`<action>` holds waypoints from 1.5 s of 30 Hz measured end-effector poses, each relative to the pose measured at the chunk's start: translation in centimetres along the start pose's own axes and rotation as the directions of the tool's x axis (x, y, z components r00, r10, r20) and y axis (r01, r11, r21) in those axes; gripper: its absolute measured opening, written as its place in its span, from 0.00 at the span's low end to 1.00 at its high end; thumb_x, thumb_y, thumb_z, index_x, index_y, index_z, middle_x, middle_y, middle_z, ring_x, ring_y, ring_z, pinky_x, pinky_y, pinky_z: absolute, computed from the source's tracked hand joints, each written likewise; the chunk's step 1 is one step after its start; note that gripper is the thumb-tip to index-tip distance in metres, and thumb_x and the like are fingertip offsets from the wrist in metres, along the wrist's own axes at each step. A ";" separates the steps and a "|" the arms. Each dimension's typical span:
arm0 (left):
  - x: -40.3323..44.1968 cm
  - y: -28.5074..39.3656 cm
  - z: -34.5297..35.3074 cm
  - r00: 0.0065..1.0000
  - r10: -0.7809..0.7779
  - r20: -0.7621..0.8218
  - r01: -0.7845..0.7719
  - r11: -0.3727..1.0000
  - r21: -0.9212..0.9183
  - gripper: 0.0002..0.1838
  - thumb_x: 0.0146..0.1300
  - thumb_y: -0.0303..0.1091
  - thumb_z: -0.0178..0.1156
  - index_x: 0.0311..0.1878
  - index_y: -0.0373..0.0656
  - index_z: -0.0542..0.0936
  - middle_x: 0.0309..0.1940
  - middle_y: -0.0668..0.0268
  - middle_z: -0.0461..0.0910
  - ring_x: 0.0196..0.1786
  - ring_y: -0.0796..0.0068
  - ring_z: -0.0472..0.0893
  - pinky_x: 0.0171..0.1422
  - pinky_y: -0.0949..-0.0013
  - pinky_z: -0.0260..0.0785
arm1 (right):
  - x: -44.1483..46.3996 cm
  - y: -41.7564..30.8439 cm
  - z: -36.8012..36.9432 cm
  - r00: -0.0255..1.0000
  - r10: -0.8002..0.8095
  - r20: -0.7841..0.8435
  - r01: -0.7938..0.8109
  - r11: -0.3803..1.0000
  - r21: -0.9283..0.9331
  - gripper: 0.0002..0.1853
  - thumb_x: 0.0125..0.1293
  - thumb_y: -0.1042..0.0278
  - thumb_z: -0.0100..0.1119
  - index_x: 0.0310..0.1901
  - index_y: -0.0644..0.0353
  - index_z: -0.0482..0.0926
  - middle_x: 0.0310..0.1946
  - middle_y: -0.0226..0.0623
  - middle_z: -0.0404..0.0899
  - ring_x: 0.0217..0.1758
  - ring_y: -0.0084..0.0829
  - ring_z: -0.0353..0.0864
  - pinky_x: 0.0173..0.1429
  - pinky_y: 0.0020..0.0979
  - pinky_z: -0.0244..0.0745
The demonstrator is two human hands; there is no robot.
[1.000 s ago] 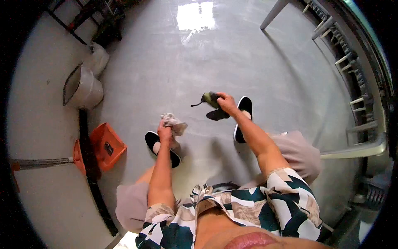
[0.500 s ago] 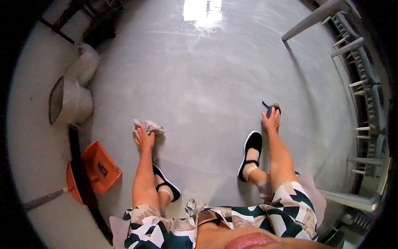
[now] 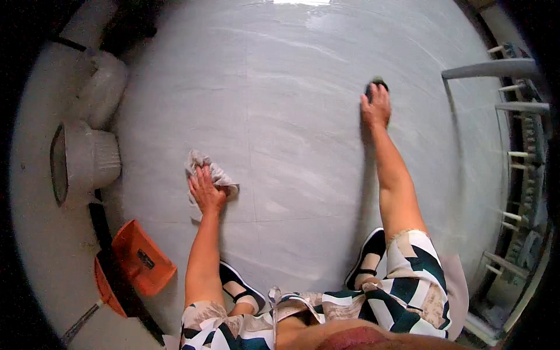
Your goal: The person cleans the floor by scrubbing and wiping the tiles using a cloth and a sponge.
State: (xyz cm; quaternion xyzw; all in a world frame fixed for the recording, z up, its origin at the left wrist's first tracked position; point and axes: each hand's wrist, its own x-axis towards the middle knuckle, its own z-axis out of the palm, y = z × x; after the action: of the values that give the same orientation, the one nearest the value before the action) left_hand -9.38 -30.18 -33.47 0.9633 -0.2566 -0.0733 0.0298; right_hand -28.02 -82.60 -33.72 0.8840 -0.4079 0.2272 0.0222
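My left hand presses down on a crumpled, pale grey-beige cloth on the floor, its fingers over the folds and the thumb at the right side. Farther forward and to the right, my right hand is closed over a small black object with a greenish edge. My palm and fingers cover most of it, so its kind is unclear. That object rests at floor level.
Pale grey tiled floor lies between my hands. At left stand an orange dustpan, a whitish bin and a plastic bag. Grey furniture legs and a rack-like frame line the right. My black shoes are below.
My right hand has reached farther forward with the black object. The left hand remains on the cloth, which looks more spread out. My view has shifted, and the bin and dustpan sit lower in it.
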 end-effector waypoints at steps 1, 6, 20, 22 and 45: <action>-0.2 0.4 0.3 0.999 0.021 -0.045 -0.022 0.999 -0.040 0.41 0.47 0.40 0.60 0.69 0.51 0.59 0.70 0.57 0.55 0.69 0.46 0.56 0.75 0.51 0.41 | -0.3 -2.2 -0.5 0.996 -0.082 0.047 0.078 0.994 0.081 0.26 0.55 0.55 0.61 0.56 0.50 0.72 0.62 0.41 0.66 0.65 0.43 0.64 0.66 0.43 0.62; 1.3 1.3 1.6 0.995 0.027 -0.100 -0.036 0.995 -0.088 0.40 0.48 0.42 0.58 0.68 0.50 0.61 0.70 0.58 0.57 0.70 0.47 0.55 0.75 0.51 0.40 | -5.0 -15.2 -2.1 0.806 -0.583 0.096 0.476 0.737 0.480 0.27 0.45 0.66 0.65 0.52 0.48 0.76 0.59 0.35 0.71 0.61 0.42 0.70 0.63 0.41 0.67; -5.9 2.8 8.0 0.890 0.444 -0.105 -0.450 0.818 -0.357 0.42 0.36 0.38 0.64 0.63 0.56 0.68 0.66 0.65 0.64 0.68 0.53 0.61 0.73 0.51 0.49 | -24.6 -9.4 -10.8 0.558 -0.784 0.270 0.540 0.591 0.599 0.22 0.47 0.72 0.61 0.48 0.48 0.78 0.55 0.36 0.74 0.58 0.40 0.74 0.57 0.40 0.70; -7.1 -0.1 9.8 0.943 0.306 -0.130 -0.330 0.906 -0.265 0.42 0.37 0.37 0.63 0.64 0.55 0.67 0.67 0.64 0.63 0.68 0.52 0.61 0.73 0.51 0.47 | -23.2 -6.6 -10.3 0.634 -0.718 0.289 0.491 0.662 0.567 0.21 0.45 0.72 0.61 0.46 0.50 0.79 0.54 0.37 0.74 0.57 0.42 0.74 0.56 0.40 0.71; 35.4 -2.4 1.1 0.991 0.055 -0.122 -0.085 0.963 -0.256 0.33 0.55 0.42 0.50 0.67 0.59 0.62 0.69 0.66 0.59 0.69 0.54 0.59 0.70 0.52 0.52 | -18.6 -15.7 -11.6 0.907 -0.359 0.219 0.312 0.924 0.221 0.32 0.44 0.65 0.62 0.57 0.45 0.73 0.62 0.39 0.67 0.64 0.43 0.67 0.64 0.43 0.63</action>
State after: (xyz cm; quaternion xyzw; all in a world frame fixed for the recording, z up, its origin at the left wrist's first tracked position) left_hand 22.01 -45.75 -39.26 0.9439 -0.2767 -0.0503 0.1734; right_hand -31.48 -56.26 -28.89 0.9612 -0.2263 0.1402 -0.0719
